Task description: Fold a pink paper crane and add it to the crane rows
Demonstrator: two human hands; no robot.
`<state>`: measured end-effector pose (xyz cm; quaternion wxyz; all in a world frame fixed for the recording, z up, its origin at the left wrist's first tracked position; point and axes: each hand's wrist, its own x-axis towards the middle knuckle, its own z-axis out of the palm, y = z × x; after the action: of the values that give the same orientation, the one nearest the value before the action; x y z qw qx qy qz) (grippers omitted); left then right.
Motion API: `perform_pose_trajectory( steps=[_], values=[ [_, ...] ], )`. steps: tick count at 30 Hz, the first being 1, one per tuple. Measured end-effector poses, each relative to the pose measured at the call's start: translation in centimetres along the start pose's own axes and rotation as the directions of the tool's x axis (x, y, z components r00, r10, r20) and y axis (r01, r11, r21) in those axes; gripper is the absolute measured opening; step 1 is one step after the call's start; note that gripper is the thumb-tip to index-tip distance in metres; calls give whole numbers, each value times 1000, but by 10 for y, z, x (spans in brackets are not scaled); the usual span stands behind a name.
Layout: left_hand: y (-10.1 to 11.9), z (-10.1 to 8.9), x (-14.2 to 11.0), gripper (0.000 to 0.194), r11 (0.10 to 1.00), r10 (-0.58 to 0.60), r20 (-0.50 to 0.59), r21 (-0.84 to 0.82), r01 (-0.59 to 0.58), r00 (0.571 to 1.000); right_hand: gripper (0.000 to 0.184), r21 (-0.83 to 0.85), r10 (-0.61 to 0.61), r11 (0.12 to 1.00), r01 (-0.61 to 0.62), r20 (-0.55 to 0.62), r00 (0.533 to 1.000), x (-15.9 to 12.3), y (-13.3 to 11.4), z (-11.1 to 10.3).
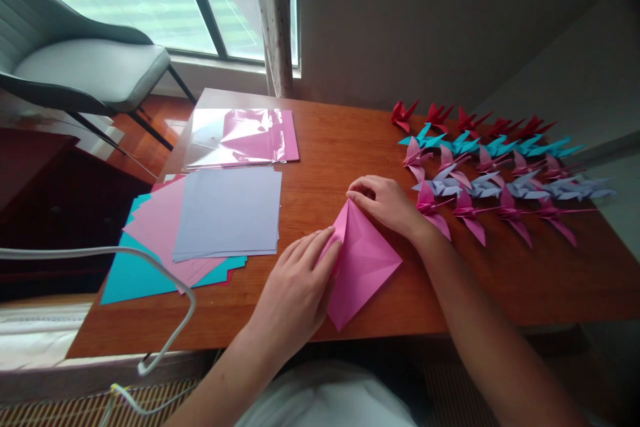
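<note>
A pink folded paper (363, 263), diamond-shaped with creases, lies on the wooden table (525, 280) near the front edge. My left hand (295, 290) rests flat on its left side, fingers stretched out and pressing the fold. My right hand (385, 203) presses the paper's top corner with curled fingertips. Rows of finished paper cranes (500, 167) in red, teal, pink, lilac and magenta stand just right of my right hand.
A stack of loose sheets (225, 213) in lilac, pink and teal lies at the left. Behind it is a clear plastic pack of pink paper (240, 137). A white cable (165, 267) loops over the table's left front. A grey chair (85, 67) stands by the window.
</note>
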<state>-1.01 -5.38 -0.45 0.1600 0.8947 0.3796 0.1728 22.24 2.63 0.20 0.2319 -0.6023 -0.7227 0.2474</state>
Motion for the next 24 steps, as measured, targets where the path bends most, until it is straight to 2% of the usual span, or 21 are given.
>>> perform_pose_trajectory(
  steps=[3,6,10,13,15,17,21,23,24],
  values=[
    [-9,-5,1,36,989,-109,-107,-110,97,988,20,54,-23,998,23,-8,1000,-14,-5,-2],
    [-16,-10,6,33,957,-218,-176,-230,176,960,22,144,-58,988,53,27,998,-29,-8,-6],
    [-18,-14,16,33,878,-362,-190,-399,265,913,21,187,-104,978,97,28,994,-46,-13,-9],
    [-18,-13,26,35,801,-414,-162,-533,273,896,17,214,-49,976,42,30,998,-57,-18,-7],
    [-19,-11,32,38,793,-404,-171,-555,251,899,8,204,41,978,-42,7,999,-62,-20,-4],
    [-19,-9,36,40,847,-368,-233,-484,221,900,9,167,123,979,-116,-28,992,-66,-19,-1],
    [-14,-8,35,35,975,-218,-422,-133,178,880,11,59,201,978,-198,-50,978,-69,-13,5],
    [-9,-9,33,25,993,-106,-426,-5,114,899,13,6,232,973,-232,-45,972,-69,-11,6],
    [-7,-9,31,21,997,-49,-383,40,70,922,13,-19,246,969,-247,-40,968,-69,-11,7]
  ],
)
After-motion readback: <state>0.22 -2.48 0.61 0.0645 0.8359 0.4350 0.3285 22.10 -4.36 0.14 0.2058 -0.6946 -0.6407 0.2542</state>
